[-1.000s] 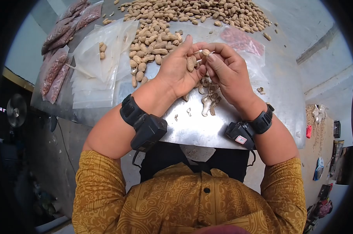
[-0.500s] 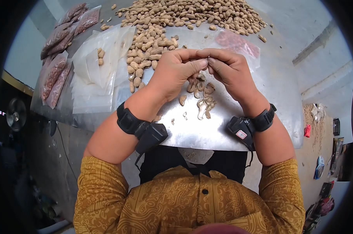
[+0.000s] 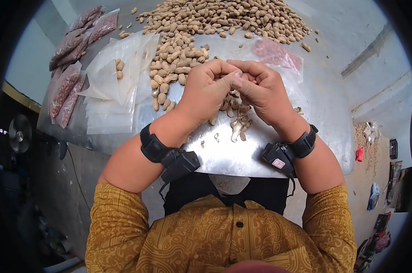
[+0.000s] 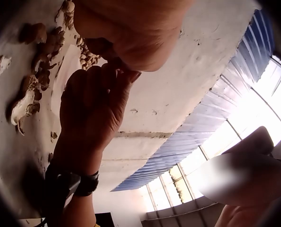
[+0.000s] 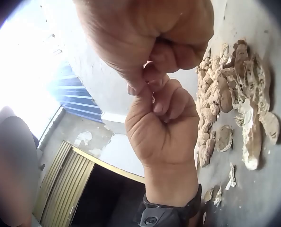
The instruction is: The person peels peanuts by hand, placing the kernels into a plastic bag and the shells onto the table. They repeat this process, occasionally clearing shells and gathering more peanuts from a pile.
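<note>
Above the metal table [image 3: 215,154], the left hand [image 3: 203,91] and right hand [image 3: 267,98] meet at their thumbs and curled fingertips. Whatever they pinch is almost wholly covered by fingers; an earlier frame shows a peanut there. In the right wrist view, the left hand [image 5: 164,137] is below the right hand [image 5: 150,28], tips touching. The left wrist view has the right hand [image 4: 90,111] under the left hand [image 4: 135,33]. Broken peanut shells [image 3: 236,129] lie on the metal just below the hands, also seen close up as shells [image 5: 250,135] beside the left hand.
A large heap of unshelled peanuts [image 3: 228,19] covers the far side, trailing down in a strip [image 3: 169,61] left of the hands. Clear bags [image 3: 108,113] lie flat at left, with filled bags [image 3: 65,91] beyond. Another filled bag [image 3: 276,54] lies behind the right hand.
A second ago the palm-up left hand held peanuts and the right pinched one. Both hands have since closed together, fingers curled inward, and the thumbs now overlap, hiding the peanuts.
</note>
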Demonstrator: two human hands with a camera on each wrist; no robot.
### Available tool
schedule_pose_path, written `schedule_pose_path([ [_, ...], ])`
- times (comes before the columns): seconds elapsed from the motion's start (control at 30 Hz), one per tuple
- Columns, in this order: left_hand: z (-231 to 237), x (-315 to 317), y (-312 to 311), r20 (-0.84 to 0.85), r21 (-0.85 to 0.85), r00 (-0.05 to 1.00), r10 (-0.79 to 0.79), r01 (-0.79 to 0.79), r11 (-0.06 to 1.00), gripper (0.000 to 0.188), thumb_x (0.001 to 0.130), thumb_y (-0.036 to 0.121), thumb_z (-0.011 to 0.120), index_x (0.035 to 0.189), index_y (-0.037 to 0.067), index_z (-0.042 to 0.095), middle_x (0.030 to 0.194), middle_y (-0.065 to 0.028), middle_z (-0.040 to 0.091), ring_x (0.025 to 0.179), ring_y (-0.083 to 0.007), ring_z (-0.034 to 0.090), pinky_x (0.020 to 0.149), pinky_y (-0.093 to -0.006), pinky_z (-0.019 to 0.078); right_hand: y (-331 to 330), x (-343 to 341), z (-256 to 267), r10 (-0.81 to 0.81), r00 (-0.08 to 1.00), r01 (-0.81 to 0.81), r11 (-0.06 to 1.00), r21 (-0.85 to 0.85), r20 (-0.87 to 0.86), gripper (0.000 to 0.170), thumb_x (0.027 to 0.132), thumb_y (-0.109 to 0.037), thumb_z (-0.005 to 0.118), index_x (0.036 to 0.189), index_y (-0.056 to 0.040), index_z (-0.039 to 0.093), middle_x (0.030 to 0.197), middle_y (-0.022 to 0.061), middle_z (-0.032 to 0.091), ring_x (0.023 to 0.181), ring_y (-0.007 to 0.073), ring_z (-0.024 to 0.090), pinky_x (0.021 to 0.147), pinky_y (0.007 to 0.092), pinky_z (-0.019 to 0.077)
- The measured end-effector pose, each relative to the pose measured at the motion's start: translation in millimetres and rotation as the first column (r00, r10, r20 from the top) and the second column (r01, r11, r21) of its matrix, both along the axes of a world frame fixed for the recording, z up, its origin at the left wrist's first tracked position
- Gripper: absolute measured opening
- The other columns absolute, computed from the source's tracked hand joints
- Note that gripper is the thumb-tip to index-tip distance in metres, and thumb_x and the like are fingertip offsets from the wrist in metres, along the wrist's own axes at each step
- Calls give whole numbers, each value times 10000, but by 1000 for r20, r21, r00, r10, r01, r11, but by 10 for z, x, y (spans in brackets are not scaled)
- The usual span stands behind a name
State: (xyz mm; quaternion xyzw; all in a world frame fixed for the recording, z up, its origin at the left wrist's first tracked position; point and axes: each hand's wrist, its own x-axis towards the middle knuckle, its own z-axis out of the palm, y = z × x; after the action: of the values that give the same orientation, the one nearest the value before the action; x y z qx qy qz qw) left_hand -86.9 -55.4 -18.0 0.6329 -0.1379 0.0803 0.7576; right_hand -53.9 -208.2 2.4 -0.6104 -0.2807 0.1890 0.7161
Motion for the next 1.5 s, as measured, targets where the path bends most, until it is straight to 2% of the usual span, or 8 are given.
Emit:
schedule_pose_path([
  [0.5, -31, 49, -34, -96, -466, 960, -262, 189, 864, 153, 915, 181, 543, 873, 34, 550, 718, -6, 532, 534, -36, 397, 480, -166, 327, 74, -24, -148, -302, 906, 288, 953, 93, 297, 219, 831, -56, 633, 1036, 13, 602, 730, 9, 587, 641, 36, 526, 576, 177, 456],
  [0.8, -30, 43, -41, -136, -582, 955, -264, 139, 801, 156, 918, 166, 529, 873, 19, 548, 715, -3, 514, 541, -46, 416, 469, -182, 336, 105, -62, -134, -204, 960, 171, 969, 178, 189, 102, 830, -41, 625, 897, 8, 566, 751, 14, 603, 637, 39, 532, 570, 176, 460],
  [0.9, -77, 109, 34, -133, -609, 958, -254, 123, 783, 159, 925, 167, 513, 911, 11, 540, 717, -3, 500, 541, -45, 413, 466, -186, 334, 1, -16, -114, -90, 904, 126, 990, -60, 417, 93, 825, -37, 618, 885, 9, 563, 778, 11, 618, 653, 31, 520, 582, 177, 443],
  [0.97, -91, 161, 74, -162, -610, 970, -184, 48, 791, 163, 926, 164, 508, 942, 5, 533, 723, -5, 495, 543, -43, 412, 467, -187, 333, 11, -52, -61, -2, 924, 53, 991, -123, 382, 93, 823, -43, 616, 882, 6, 564, 780, 2, 616, 650, 23, 499, 579, 177, 423],
  [1.1, -147, 198, 64, -153, -561, 963, -220, 98, 822, 223, 948, 212, 470, 994, -2, 513, 722, -7, 495, 540, -47, 417, 556, -216, 466, 55, -47, -99, 29, 964, -8, 997, -79, 264, 89, 834, -76, 615, 872, -12, 566, 770, -8, 603, 618, 14, 448, 554, 178, 388],
  [1.2, -63, 173, 100, -188, -569, 963, -194, 55, 821, 193, 912, 160, 533, 984, -19, 539, 713, -7, 512, 522, -45, 400, 468, -184, 322, 9, 54, -103, 60, 994, -58, 998, -31, 89, 91, 842, -97, 612, 865, -23, 563, 762, -14, 588, 616, 15, 437, 552, 184, 381],
  [1.33, -24, 217, 260, -153, -454, 979, -135, 52, 890, 200, 874, 151, 561, 938, -36, 594, 641, 4, 496, 476, -47, 374, 446, -190, 298, -91, 152, -31, 229, 966, -194, 947, -255, 117, 112, 839, -113, 621, 819, -8, 588, 710, -20, 573, 630, 25, 458, 569, 184, 387],
  [1.5, 91, 184, 405, -196, 11, 975, -104, 108, 994, 248, 819, 206, 564, 884, -19, 648, 583, 35, 438, 484, -45, 332, 433, -203, 264, -153, 133, 123, 343, 921, -201, 824, -530, 185, 155, 848, -147, 620, 862, 6, 643, 686, -17, 581, 650, 42, 486, 591, 207, 407],
])
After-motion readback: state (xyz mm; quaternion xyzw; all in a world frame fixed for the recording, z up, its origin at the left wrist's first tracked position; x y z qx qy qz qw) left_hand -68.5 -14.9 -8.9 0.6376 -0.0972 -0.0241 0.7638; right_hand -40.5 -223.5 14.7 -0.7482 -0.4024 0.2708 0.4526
